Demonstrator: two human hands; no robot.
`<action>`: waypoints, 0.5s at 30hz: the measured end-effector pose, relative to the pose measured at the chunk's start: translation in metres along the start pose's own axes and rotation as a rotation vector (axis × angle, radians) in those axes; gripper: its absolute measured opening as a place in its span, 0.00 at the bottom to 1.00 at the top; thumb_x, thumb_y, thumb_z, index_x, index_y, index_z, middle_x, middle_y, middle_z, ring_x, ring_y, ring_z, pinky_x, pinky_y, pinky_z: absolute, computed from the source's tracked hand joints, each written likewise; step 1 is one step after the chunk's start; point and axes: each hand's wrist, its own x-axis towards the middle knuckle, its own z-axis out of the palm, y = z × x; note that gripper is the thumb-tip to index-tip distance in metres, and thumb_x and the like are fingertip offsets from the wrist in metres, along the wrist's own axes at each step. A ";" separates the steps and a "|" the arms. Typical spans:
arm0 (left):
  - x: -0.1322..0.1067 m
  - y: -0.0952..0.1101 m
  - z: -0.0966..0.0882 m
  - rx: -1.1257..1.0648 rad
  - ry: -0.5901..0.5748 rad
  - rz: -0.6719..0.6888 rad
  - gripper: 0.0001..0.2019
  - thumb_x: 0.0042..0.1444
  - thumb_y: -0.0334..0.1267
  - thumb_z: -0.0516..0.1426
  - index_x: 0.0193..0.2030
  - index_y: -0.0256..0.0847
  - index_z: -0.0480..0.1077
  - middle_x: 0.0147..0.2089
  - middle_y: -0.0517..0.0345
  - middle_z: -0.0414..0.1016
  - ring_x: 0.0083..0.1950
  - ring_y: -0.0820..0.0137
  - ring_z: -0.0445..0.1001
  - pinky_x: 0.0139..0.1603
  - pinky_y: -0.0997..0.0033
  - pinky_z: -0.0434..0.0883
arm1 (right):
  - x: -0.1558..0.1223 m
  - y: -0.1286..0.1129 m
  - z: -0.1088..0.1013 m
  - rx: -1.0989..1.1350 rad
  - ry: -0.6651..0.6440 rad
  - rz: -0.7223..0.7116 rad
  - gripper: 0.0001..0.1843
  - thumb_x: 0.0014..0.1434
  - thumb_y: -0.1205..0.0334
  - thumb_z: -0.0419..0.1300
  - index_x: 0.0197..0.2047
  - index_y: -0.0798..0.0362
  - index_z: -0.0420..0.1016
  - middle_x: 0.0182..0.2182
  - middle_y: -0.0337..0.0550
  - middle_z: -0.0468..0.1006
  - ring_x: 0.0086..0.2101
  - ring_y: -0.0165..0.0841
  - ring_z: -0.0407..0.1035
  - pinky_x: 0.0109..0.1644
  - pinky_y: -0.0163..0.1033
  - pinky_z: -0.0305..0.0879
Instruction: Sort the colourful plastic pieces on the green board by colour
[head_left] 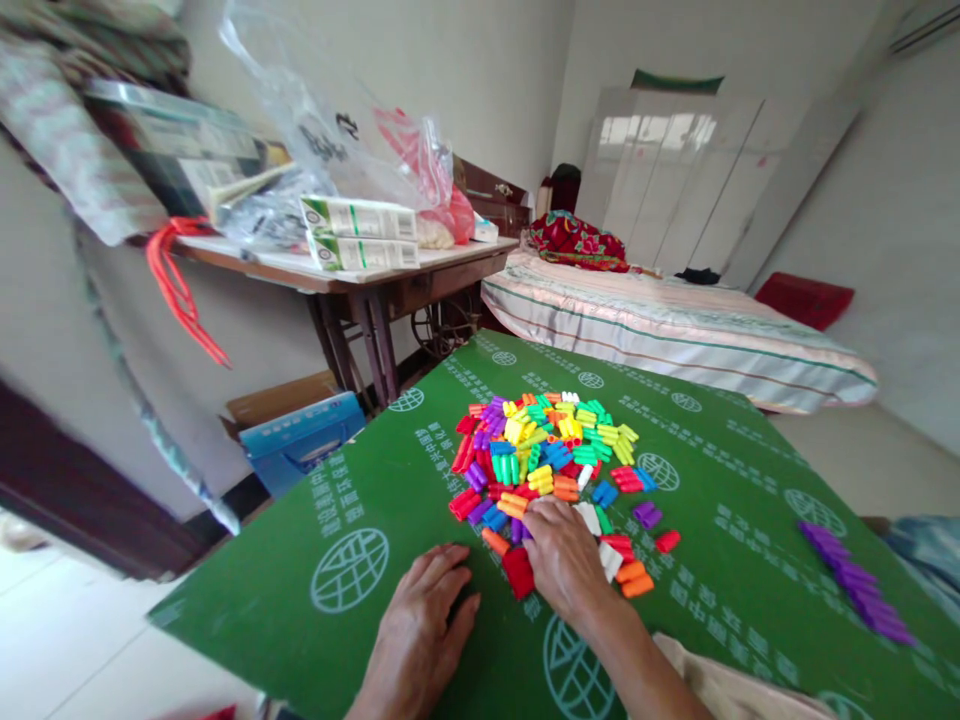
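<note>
A heap of small, ribbed plastic pieces point(536, 455) in several bright colours lies on the green board point(375, 480). My right hand point(562, 555) reaches into the near edge of this heap with its fingers bent downward. Its fingertips are beside a purple piece point(517, 530); whether they grip it is hidden. Close to that hand lie a red piece point(517, 572), a white piece point(610, 561) and an orange piece point(634, 578). My left hand point(421, 620) rests on the board left of the heap, palm down, thumb apart from the fingers, holding nothing.
A row of purple pieces point(855, 583) lies along the board's right side. Beige cloth point(727, 680) sits at the near edge. Behind stand a bed point(660, 320) and a table point(435, 265) bearing boxes point(360, 235) and plastic bags. A blue box point(304, 445) is below, left of the board.
</note>
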 end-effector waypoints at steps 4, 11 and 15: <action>-0.001 -0.002 0.001 0.016 0.001 0.001 0.08 0.55 0.39 0.55 0.36 0.42 0.74 0.46 0.51 0.77 0.49 0.63 0.74 0.46 0.64 0.76 | 0.000 -0.001 -0.004 -0.002 -0.019 0.004 0.16 0.55 0.74 0.52 0.42 0.51 0.73 0.41 0.44 0.74 0.47 0.37 0.63 0.54 0.41 0.55; 0.001 -0.001 0.000 0.043 -0.014 0.008 0.09 0.55 0.39 0.54 0.36 0.42 0.75 0.46 0.51 0.77 0.48 0.63 0.74 0.46 0.64 0.76 | 0.000 -0.008 -0.013 -0.030 -0.069 0.021 0.17 0.51 0.74 0.53 0.43 0.52 0.73 0.40 0.45 0.74 0.45 0.38 0.63 0.52 0.43 0.55; 0.002 -0.002 0.000 0.040 0.002 0.012 0.09 0.55 0.41 0.54 0.36 0.42 0.75 0.46 0.52 0.77 0.48 0.64 0.74 0.45 0.66 0.76 | -0.001 -0.007 -0.011 -0.010 -0.041 -0.002 0.13 0.52 0.70 0.55 0.41 0.52 0.72 0.40 0.45 0.73 0.45 0.38 0.62 0.52 0.43 0.55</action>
